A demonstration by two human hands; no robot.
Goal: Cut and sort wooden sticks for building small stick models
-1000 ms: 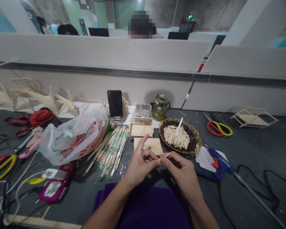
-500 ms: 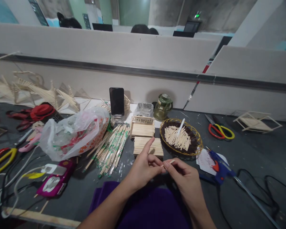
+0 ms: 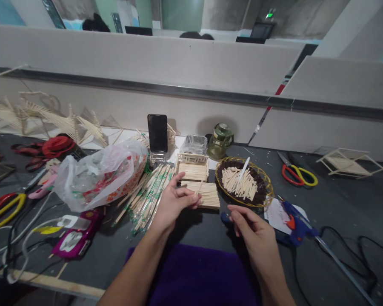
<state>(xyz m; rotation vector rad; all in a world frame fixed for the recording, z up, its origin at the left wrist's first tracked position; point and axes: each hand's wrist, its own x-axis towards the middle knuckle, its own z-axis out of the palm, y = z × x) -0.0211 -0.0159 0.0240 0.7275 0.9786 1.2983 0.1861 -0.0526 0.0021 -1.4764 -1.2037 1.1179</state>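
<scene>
- Stick [image 3: 200, 187], short and pale, is pinched between thumb and fingers of the left hand [image 3: 175, 202]; it tilts upward, its free end showing against the stick panel behind.
- Right hand [image 3: 255, 231] is well apart from the left, on the right near side, thumb close to the bent forefinger; whether it grips anything I cannot tell.
- Dark blue handle [image 3: 225, 217] peeks out just left of the right fingertips; the hand hides part of it, and contact is unclear.
- Stick panel [image 3: 210, 196], sticks laid side by side, lies on the dark table [image 3: 347, 208] just beyond the left fingers.
- Small stick frame [image 3: 193, 167] with a railing is at the far side of the panel.
- Basket [image 3: 271, 187] with a yellow rim, right of the panel, holds short sticks [image 3: 234, 180] and a white tool [image 3: 243, 169].
- Glue gun [image 3: 296, 227], blue, lies right of the right hand, partly over white paper [image 3: 274, 219].
- Wrapped chopsticks [image 3: 153, 195] are spread left of the panel, beside a plastic bag [image 3: 83, 182].
- Phone [image 3: 158, 134] stands upright farther back, left of a green jug [image 3: 219, 144].
- Purple cloth [image 3: 198, 276] lies nearest, between the forearms.
</scene>
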